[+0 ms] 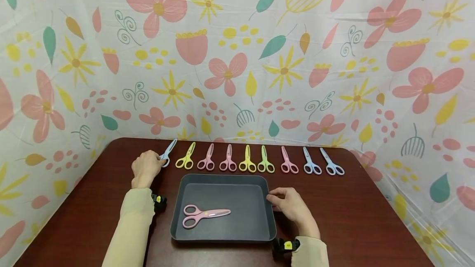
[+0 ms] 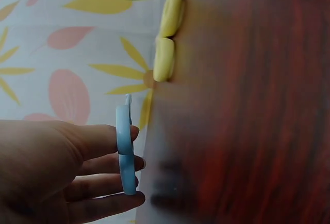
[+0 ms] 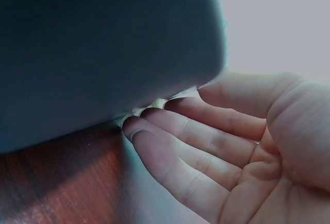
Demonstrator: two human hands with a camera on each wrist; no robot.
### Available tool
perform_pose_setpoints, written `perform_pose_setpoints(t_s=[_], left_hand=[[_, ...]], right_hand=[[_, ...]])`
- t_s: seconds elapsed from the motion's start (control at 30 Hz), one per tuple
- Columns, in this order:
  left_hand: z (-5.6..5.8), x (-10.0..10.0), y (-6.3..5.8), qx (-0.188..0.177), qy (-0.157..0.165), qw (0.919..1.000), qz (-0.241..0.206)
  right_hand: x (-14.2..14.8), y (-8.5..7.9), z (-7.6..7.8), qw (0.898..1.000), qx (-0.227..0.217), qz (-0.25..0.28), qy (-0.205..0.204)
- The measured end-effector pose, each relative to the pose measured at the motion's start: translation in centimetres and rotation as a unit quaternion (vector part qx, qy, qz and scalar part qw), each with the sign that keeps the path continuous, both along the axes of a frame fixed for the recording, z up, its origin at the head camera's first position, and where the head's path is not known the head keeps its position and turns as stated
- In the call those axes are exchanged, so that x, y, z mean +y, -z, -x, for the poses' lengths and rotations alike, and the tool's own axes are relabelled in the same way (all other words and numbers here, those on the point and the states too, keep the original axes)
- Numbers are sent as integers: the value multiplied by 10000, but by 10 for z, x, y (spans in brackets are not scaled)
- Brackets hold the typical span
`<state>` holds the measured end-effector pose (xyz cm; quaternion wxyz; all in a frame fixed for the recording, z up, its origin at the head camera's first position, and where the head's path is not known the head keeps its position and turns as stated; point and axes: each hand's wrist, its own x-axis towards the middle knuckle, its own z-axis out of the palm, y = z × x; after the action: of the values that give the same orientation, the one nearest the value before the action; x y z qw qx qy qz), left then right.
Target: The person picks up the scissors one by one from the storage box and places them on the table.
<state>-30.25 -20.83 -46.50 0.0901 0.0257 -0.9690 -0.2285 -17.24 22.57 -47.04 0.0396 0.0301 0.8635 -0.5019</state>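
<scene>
My left hand pinches a pair of light blue scissors by the handle loops, at the left end of a row of scissors. In the left wrist view, the blue scissors are between the thumb and the fingers, seen edge-on. My right hand holds the right side of a dark grey tray. Its fingertips reach under the tray's edge in the right wrist view, with the thumb against the side. One pair of pink scissors lies in the tray, blades to the right.
Behind the tray stretches a row of several scissors, starting with a yellow pair beside the left hand and ending with a blue pair. They lie on a dark red-brown table. A flowered curtain hangs behind.
</scene>
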Motion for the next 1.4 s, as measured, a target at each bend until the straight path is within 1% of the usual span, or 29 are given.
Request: perform_pose_setpoints(t_s=[0.43,0.9,1.1,1.23,1.4], left_hand=[[6,-1,7,185,108,9996,201],[5,0,9,108,141,9997,158],[5,0,8,24,156,9998,92],[2,-1,4,8,162,9998,149],[-3,-1,-2,103,211,9993,279]], right_hand=[[0,1,1,10000,-31,-52,33],[0,1,2,10000,-11,-89,19],[0,1,2,10000,2,-78,17],[0,1,2,10000,7,-67,20],[0,2,2,10000,-43,-52,32]])
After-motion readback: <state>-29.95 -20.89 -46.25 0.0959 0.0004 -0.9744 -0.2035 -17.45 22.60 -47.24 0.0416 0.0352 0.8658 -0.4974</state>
